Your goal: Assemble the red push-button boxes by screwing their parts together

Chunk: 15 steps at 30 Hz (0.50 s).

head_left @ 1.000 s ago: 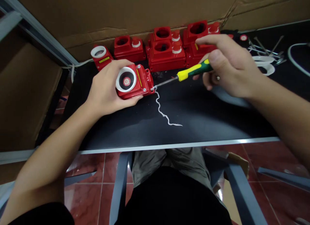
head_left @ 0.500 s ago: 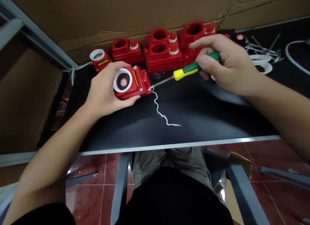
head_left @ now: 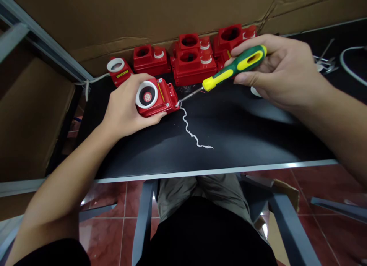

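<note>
My left hand (head_left: 124, 107) grips a red plastic box (head_left: 160, 98) with a white ring on its face, resting on the black table (head_left: 229, 143). My right hand (head_left: 281, 71) holds a green and yellow screwdriver (head_left: 233, 69). Its metal tip touches the box's right front corner. A thin wavy white strip (head_left: 190, 132) lies on the table, running from that corner toward the front edge.
Several more red boxes (head_left: 193, 59) stand in a row at the back against a cardboard wall (head_left: 160, 17). White rings and metal pins (head_left: 325, 61) lie at the far right, beside a white cable (head_left: 351, 67). My legs and red floor tiles show below the table edge.
My right hand has shifted its hold on the screwdriver handle, which now tilts up higher with more of it showing. The tip stays at the box corner. The left hand has barely moved.
</note>
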Each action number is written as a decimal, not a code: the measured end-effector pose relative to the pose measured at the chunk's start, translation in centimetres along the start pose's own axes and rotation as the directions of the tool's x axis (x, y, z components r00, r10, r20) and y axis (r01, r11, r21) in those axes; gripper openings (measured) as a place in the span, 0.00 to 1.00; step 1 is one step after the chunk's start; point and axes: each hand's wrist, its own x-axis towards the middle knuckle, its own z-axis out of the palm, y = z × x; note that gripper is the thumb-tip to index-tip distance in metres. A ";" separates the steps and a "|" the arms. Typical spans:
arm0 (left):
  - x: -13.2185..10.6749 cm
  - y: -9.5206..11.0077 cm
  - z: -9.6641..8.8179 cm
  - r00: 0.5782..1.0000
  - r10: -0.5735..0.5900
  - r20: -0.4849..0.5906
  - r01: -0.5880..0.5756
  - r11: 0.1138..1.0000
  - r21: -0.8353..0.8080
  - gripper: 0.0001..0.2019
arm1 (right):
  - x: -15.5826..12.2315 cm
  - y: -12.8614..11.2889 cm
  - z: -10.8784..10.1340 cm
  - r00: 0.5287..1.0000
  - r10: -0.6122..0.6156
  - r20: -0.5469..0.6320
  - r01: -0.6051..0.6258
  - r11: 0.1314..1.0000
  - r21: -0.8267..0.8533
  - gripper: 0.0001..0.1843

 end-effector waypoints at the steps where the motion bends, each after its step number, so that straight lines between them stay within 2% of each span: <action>1: 0.0 0.1 0.0 1.000 0.005 0.002 -0.005 1.000 0.003 0.42 | 0.0 0.0 0.0 1.000 -0.013 0.018 0.013 1.000 0.014 0.37; 5: 0.0 0.1 0.1 1.000 0.001 0.006 -0.001 1.000 0.014 0.41 | -0.3 -0.6 0.4 0.995 0.021 0.097 -0.024 0.999 0.030 0.33; 9: 0.1 -0.3 0.5 0.999 0.049 -0.013 -0.049 0.999 0.007 0.42 | -1.2 -1.2 1.2 0.977 0.126 0.170 -0.139 0.988 0.062 0.35; 12: 0.0 -0.3 0.5 0.997 0.078 -0.012 -0.078 0.997 0.012 0.43 | -1.7 -1.3 1.4 0.972 0.195 0.133 -0.191 0.981 -0.046 0.36; 15: -0.2 0.1 0.3 0.999 0.041 -0.010 -0.040 0.999 0.031 0.39 | -1.6 -1.2 1.1 0.984 0.156 0.083 -0.135 0.967 -0.215 0.38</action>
